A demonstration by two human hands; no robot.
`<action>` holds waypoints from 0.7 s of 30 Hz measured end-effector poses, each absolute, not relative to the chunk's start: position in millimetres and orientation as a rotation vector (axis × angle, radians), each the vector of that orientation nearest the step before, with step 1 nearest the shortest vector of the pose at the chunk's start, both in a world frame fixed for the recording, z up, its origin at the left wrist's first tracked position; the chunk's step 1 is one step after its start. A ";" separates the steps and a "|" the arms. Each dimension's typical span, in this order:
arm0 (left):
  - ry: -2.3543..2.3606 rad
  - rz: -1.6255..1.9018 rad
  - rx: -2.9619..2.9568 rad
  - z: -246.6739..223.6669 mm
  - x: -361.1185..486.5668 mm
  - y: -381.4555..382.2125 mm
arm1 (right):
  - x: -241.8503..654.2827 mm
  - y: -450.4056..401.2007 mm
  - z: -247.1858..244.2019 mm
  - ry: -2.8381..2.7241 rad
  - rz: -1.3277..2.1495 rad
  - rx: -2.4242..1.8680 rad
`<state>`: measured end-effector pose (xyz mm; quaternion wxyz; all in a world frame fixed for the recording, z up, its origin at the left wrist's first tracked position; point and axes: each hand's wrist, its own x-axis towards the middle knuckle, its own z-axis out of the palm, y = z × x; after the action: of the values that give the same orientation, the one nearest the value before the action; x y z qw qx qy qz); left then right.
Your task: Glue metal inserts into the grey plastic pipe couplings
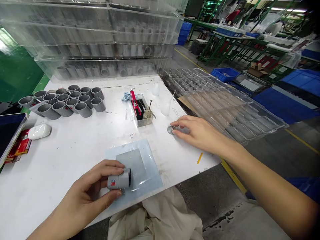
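A grey cylinder [122,179] with a small red label lies sideways between the thumb and fingers of my left hand [92,190], its dark open end facing right. It is over a light blue sheet [152,170] with a grey square pad [132,161]. Farther right, my right hand [195,131] pinches a small round metal piece [171,130] at the white tabletop. Several upright grey cylinders [83,110] stand grouped at the back left of the table.
A small box [145,122] holds a red cutter [135,105] and a little bottle [147,114]. Behind stand stacked clear trays [100,70]. A white bottle [165,108] is near the right edge; a white case [39,131] and a screen device [10,133] are left.
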<state>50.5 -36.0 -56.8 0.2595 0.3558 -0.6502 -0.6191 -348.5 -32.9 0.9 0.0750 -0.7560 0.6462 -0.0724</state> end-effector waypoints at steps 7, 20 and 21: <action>-1.688 -1.749 0.946 -48.9 44.8 -41.9 | -336.3 -37.0 4.8 1.973 -0.280 -2.276; -1.638 -1.766 0.922 -41.4 42.9 -40.5 | -193.9 35.4 -44.8 1.331 -1.373 -1.505; -1.635 -1.774 0.917 -40.9 42.5 -41.1 | -193.1 35.1 -45.9 1.325 -1.372 -1.502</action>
<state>42.5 -41.1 -40.9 0.2765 0.3415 -0.6089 -0.6605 -193.1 35.1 -45.9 0.3492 -0.5797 0.5115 -0.5295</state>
